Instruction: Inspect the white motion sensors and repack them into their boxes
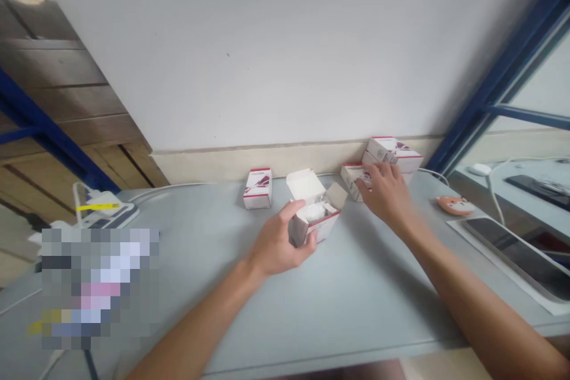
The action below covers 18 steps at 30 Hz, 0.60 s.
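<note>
Near the middle of the desk, my left hand (pixel 280 243) grips a small white and red carton (pixel 323 227) from its left side, thumb and fingers around it. The carton's flaps stand up, and clear plastic wrapping with something white (pixel 314 212) shows inside. My right hand (pixel 388 193) is at a closed small carton (pixel 352 183) at the back right, fingers bent and apart in front of it. Whether the fingertips touch that carton is hard to see. Behind the hand are stacked cartons (pixel 403 157) of the same print.
Another closed carton (pixel 258 188) stands at the back, left of centre. A power strip (pixel 111 211) with cables and a blurred-out patch lie on the left. On the right are an orange animal-shaped item (pixel 455 205) and a dark flat pad (pixel 516 252). A wall (pixel 285 59) rises behind.
</note>
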### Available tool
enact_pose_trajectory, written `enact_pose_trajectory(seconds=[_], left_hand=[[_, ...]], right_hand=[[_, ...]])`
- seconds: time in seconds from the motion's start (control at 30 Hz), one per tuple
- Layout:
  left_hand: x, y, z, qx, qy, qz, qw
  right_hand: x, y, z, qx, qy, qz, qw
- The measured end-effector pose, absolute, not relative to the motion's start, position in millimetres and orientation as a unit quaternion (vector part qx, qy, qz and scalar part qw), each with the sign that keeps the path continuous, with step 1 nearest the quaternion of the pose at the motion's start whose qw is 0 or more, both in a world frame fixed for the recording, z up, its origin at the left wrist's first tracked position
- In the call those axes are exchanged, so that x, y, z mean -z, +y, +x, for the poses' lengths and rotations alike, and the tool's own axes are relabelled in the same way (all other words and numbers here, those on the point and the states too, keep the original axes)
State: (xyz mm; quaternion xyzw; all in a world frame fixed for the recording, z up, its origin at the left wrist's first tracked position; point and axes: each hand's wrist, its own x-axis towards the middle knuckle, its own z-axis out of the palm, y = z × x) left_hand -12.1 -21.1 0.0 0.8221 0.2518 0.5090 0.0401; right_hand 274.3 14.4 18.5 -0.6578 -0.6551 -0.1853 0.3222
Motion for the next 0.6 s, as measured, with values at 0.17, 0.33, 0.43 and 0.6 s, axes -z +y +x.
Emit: enact_pose_trajectory(seconds=[0.17, 0.33, 0.43, 0.6], left_hand=[[2.9, -17.8, -11.1, -0.519, 0.229, 0.823, 0.037], [3.8, -18.3, -11.3, -0.517, 0.248, 0.815, 0.082], [4.9, -18.2, -12.4, -0.512, 0.249, 0.817, 0.091], [8.9, -15.2, -13.7, -0.522, 0.235, 0.815, 0.088]], right_hand=[[-4.3, 27.5, 295.6, 0.163, -0.682, -0.679, 0.218], [-41.4, 3.7, 284.3, 0.061, -0.681, -0.656, 0.318], [-81.4, -27.6, 252.7, 0.017, -0.687, -0.551, 0.475], [-112.4, -54.9, 200.6, -0.069, -0.854, -0.351, 0.378]])
